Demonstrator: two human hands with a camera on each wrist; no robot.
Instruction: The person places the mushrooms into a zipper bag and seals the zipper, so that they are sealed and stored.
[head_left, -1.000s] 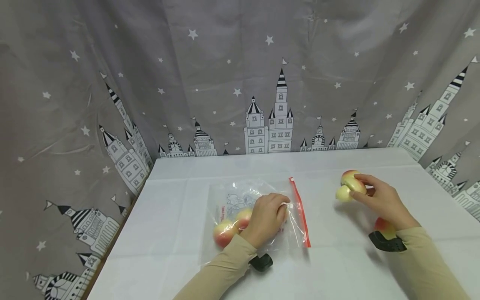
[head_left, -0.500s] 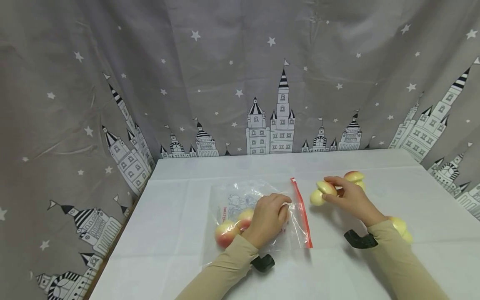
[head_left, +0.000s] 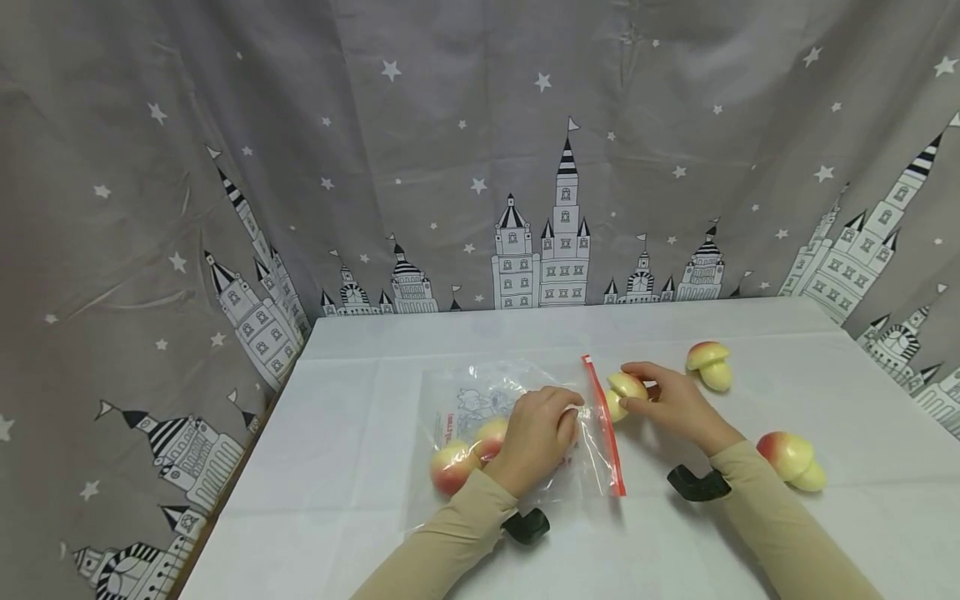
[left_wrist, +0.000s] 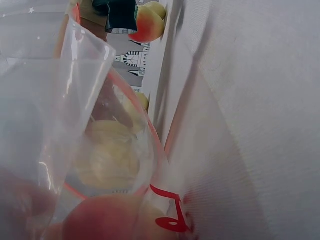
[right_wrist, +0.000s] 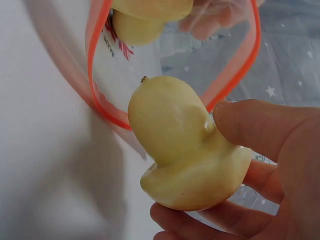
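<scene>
A clear zip bag [head_left: 465, 392] with a red zip edge [head_left: 604, 429] lies on the table, its mouth gaping to the right. Inside are toy mushrooms [head_left: 453, 468], yellow with reddish caps. My left hand [head_left: 536, 433] grips the bag's upper film near the mouth; its fingertips are partly hidden. With thumb and fingers, my right hand [head_left: 667, 404] holds another toy mushroom [right_wrist: 175, 140] by its cap. Its rounded stem points into the bag's mouth, at the red zip edge. In the left wrist view, this held mushroom [left_wrist: 107, 155] shows blurred through the film.
Two more toy mushrooms lie on the white table [head_left: 360, 400] to the right: one farther back [head_left: 709, 365], one [head_left: 792, 460] beside my right forearm. A grey curtain [head_left: 450, 133] with printed castles hangs behind the table.
My right hand has carried its mushroom leftward from the right side of the table to the bag's mouth. The left hand has stayed on the bag.
</scene>
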